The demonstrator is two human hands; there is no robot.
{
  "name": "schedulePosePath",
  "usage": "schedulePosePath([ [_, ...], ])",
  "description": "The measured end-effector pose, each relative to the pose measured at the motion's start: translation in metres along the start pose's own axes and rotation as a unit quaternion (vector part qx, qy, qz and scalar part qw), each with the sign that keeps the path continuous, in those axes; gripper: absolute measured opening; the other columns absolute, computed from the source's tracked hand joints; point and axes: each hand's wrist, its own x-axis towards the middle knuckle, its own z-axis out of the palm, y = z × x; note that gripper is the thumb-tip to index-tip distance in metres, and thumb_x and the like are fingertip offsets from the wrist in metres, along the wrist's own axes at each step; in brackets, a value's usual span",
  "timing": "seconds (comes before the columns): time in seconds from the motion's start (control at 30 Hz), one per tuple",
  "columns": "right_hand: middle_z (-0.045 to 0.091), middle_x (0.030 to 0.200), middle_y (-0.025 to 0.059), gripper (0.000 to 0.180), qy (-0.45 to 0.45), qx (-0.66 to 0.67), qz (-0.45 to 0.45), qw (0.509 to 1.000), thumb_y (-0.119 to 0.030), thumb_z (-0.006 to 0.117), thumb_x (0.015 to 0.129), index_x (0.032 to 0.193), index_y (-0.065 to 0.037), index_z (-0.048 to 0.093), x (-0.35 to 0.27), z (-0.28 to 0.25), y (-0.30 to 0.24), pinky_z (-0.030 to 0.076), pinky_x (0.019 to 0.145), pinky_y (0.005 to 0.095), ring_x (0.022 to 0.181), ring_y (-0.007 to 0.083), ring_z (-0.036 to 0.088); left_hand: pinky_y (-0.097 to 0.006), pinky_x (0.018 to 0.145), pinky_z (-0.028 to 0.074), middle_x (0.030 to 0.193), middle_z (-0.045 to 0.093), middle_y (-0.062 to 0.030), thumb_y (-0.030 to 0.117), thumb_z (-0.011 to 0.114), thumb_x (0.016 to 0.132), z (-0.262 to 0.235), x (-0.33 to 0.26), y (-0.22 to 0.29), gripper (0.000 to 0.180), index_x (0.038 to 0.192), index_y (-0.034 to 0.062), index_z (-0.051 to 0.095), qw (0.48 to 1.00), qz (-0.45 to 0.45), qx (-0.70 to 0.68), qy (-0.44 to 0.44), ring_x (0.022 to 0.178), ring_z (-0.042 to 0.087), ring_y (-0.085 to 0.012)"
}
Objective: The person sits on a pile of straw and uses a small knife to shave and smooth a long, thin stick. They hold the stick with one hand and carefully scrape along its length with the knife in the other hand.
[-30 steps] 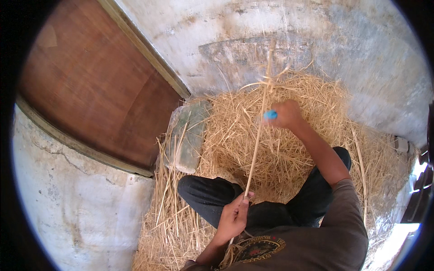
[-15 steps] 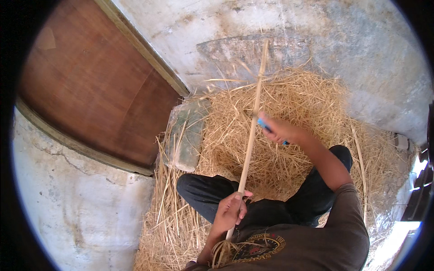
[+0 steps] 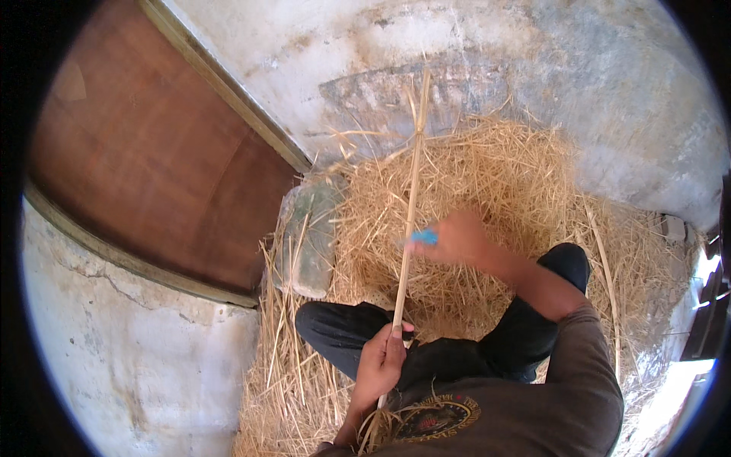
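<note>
A long pale straw-coloured stalk bundle [image 3: 412, 199] slants up from my lap toward the wall, with thin strands splayed near its far tip. My left hand [image 3: 381, 359] is wrapped round its lower part, thumb along the top. Midway up the stalks, my right hand [image 3: 457, 240], smeared by motion, grips a blue-handled tool [image 3: 425, 237]. The front of that tool meets or overlaps the stalks; its working end is too blurred to make out. Frayed strands [image 3: 375, 426] hang at the near end against my shirt.
Loose straw [image 3: 502, 175] is heaped before my crossed legs. A greenish stone block [image 3: 311, 242] lies left of it, next to a brown wooden panel [image 3: 175, 152] in a frame. A stained wall [image 3: 533, 68] rises behind the heap.
My right hand has moved down the stalks toward me with the blue-handled tool. The far tip of the stalks has shifted slightly left; my left hand keeps its hold.
</note>
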Motion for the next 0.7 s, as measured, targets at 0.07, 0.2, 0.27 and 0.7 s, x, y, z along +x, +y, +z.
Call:
schedulePosePath([
  [0.07, 0.057, 0.050, 0.0147, 0.083, -0.045, 0.021, -0.089, 0.995, -0.084, 0.042, 0.074, 0.059, -0.007, 0.067, -0.019, -0.002, -0.033, 0.049, 0.047, 0.0430, 0.049, 0.0309, 0.062, -0.023, 0.046, 0.028, 0.056, 0.038, 0.0036, 0.019, 0.038, 0.102, -0.003, -0.003, -0.002, 0.025, 0.108, 0.0015, 0.055, 0.999, 0.017, 0.012, 0.024, 0.051, 0.035, -0.0031],
  [0.2, 0.050, 0.044, 0.0092, 0.070, 0.043, -0.028, -0.074, 0.996, -0.076, 0.051, 0.076, 0.056, -0.010, 0.063, -0.012, -0.009, -0.018, 0.044, 0.043, 0.0400, 0.041, 0.0271, 0.053, -0.025, 0.046, 0.030, 0.056, 0.039, 0.0001, 0.017, 0.042, 0.101, 0.003, -0.013, 0.004, 0.021, 0.108, 0.0035, 0.056, 0.996, 0.013, 0.085, 0.029, 0.050, 0.038, -0.0050],
  [0.27, 0.050, 0.045, 0.0095, 0.073, 0.044, -0.047, 0.034, 0.997, -0.077, 0.049, 0.077, 0.054, -0.009, 0.061, 0.020, -0.015, 0.022, 0.043, 0.044, 0.0405, 0.042, 0.0280, 0.053, -0.026, 0.046, 0.031, 0.056, 0.040, -0.0014, 0.016, 0.043, 0.100, 0.006, -0.015, 0.005, 0.019, 0.108, 0.0042, 0.056, 0.995, 0.018, 0.101, 0.015, 0.050, 0.039, -0.0058],
  [0.7, 0.052, 0.047, 0.0107, 0.072, 0.007, -0.036, 0.020, 0.999, -0.078, 0.052, 0.074, 0.059, -0.008, 0.064, 0.007, -0.014, 0.009, 0.044, 0.045, 0.0413, 0.045, 0.0292, 0.055, -0.025, 0.046, 0.032, 0.054, 0.038, 0.0003, 0.015, 0.043, 0.100, 0.007, -0.019, 0.003, 0.020, 0.107, 0.0038, 0.058, 0.996, 0.006, 0.090, 0.022, 0.049, 0.039, -0.0050],
])
